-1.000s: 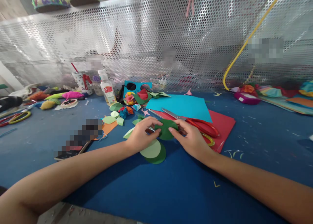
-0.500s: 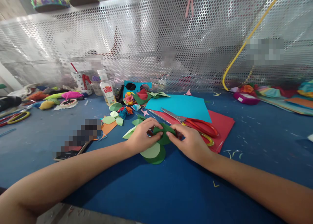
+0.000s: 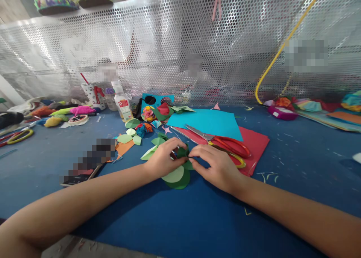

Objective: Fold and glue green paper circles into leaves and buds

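Near the middle of the table, a dark green paper piece (image 3: 183, 152) is pinched between my two hands. My left hand (image 3: 165, 156) grips its left side with thumb and fingers. At its right edge, the fingertips of my right hand (image 3: 213, 164) are closed on it; the fingers partly hide the paper. Just below lie a light green paper circle (image 3: 173, 174) and a dark green paper circle (image 3: 182, 181), overlapping on the table. Left of my hand, pale green paper leaves (image 3: 149, 153) stick out from behind it.
Scissors (image 3: 207, 136) with red and yellow handles rest on red paper (image 3: 258, 145) and blue paper (image 3: 208, 122). A glue bottle (image 3: 123, 104) and a patterned cup (image 3: 92, 94) stand behind. A phone (image 3: 90, 164) lies left. A perforated metal panel (image 3: 169, 36) closes the back.
The dark green paper has been folded narrower between my fingers. My right hand's fingers have drawn together and moved slightly left, closer to my left hand.
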`<state>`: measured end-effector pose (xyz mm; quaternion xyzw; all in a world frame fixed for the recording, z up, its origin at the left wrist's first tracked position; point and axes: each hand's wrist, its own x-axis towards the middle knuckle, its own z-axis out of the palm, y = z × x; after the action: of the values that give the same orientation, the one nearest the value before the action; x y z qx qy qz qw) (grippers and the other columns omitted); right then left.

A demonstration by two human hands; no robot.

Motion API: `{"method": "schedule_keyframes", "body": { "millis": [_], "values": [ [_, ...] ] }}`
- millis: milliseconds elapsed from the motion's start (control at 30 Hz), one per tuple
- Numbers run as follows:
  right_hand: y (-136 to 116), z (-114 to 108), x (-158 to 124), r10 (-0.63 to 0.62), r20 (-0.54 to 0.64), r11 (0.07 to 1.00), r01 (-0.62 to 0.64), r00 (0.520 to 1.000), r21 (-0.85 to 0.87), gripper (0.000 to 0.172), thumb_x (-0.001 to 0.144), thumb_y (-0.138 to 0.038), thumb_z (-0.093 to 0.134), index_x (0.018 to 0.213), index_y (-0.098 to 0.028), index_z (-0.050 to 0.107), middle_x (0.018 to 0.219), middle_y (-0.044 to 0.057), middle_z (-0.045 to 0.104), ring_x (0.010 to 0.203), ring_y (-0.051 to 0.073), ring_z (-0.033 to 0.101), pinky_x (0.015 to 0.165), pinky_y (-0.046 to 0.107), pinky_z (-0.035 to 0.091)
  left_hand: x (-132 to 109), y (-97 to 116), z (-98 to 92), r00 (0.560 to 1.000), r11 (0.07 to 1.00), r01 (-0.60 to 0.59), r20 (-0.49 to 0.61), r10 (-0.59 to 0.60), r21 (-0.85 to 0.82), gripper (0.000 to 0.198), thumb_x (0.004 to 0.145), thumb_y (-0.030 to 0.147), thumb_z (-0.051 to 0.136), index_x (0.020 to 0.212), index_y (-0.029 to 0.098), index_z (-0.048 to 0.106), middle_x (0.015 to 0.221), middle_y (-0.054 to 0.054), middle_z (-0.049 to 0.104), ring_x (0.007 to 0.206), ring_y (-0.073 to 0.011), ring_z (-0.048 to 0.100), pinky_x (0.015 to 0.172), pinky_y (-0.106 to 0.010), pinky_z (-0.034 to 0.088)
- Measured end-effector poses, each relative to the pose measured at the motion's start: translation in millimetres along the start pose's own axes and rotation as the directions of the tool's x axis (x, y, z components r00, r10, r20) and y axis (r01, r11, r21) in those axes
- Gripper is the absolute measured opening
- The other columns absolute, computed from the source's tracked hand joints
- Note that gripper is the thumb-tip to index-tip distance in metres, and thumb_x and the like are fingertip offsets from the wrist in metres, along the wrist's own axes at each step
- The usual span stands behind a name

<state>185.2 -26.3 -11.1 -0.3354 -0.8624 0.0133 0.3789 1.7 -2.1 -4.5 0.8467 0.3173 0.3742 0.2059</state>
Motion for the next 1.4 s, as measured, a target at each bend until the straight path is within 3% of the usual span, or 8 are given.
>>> {"method": "schedule_keyframes", "body": {
  "millis": [467, 833, 1067, 1267, 1400],
  "values": [
    [0.7, 0.1, -1.9, -0.050, -0.031, 0.992, 0.053, 0.998, 0.113, 0.012, 0.084, -0.014, 0.047, 0.091, -0.022, 0.054, 0.088, 0.003, 0.063, 0.084, 0.016, 0.058, 0.075, 0.030, 0.047, -7.1, 2.0, -1.2, 0.995, 0.989, -0.097, 0.017, 0.096, 0.114, 0.014, 0.077, 0.015, 0.055, 0.090, 0.018, 0.053, 0.085, 0.000, 0.061, 0.071, -0.0081, 0.057, 0.063, -0.016, 0.048],
    [1.1, 0.8, -3.4, -0.012, -0.062, 0.988, 0.021, 0.998, 0.152, 0.012, 0.083, -0.011, 0.046, 0.089, -0.021, 0.047, 0.088, 0.004, 0.060, 0.083, 0.016, 0.057, 0.072, 0.030, 0.047, -5.7, 3.5, 1.2, 0.997, 0.998, -0.045, -0.056, 0.047, 0.040, 0.016, 0.075, 0.021, 0.060, 0.089, 0.019, 0.052, 0.082, 0.001, 0.061, 0.068, -0.0073, 0.057, 0.059, -0.015, 0.048],
    [1.9, 1.8, -3.3, -0.055, -0.032, 0.979, 0.060, 0.998, 0.194, 0.012, 0.084, -0.010, 0.045, 0.089, -0.021, 0.048, 0.087, 0.004, 0.059, 0.082, 0.016, 0.057, 0.072, 0.029, 0.047, -6.5, 3.9, 0.2, 1.000, 0.999, -0.014, 0.004, 0.014, 0.028, 0.012, 0.076, 0.019, 0.057, 0.086, 0.018, 0.051, 0.076, 0.001, 0.059, 0.063, -0.0075, 0.054, 0.057, -0.017, 0.046],
    [1.7, 1.2, -1.6, 0.013, -0.031, 0.978, -0.006, 0.999, 0.209, 0.008, 0.084, -0.014, 0.046, 0.088, -0.021, 0.049, 0.085, 0.003, 0.059, 0.078, 0.015, 0.057, 0.070, 0.028, 0.047, -3.6, 4.6, -0.4, 0.988, 0.989, -0.137, -0.058, 0.140, 0.048, 0.013, 0.077, 0.021, 0.057, 0.088, 0.016, 0.054, 0.094, -0.007, 0.057, 0.083, -0.0135, 0.056, 0.058, -0.019, 0.048],
    [1.8, 1.4, -0.7, 0.016, -0.056, 0.973, -0.003, 0.998, 0.229, 0.006, 0.083, -0.016, 0.049, 0.086, -0.021, 0.051, 0.086, 0.003, 0.059, 0.082, 0.016, 0.056, 0.073, 0.029, 0.047, -3.4, 3.5, -0.7, 0.979, 0.979, -0.190, -0.066, 0.195, 0.073, 0.011, 0.078, 0.020, 0.056, 0.088, 0.017, 0.055, 0.091, -0.006, 0.060, 0.080, -0.0125, 0.058, 0.061, -0.021, 0.049]
  ]
}}
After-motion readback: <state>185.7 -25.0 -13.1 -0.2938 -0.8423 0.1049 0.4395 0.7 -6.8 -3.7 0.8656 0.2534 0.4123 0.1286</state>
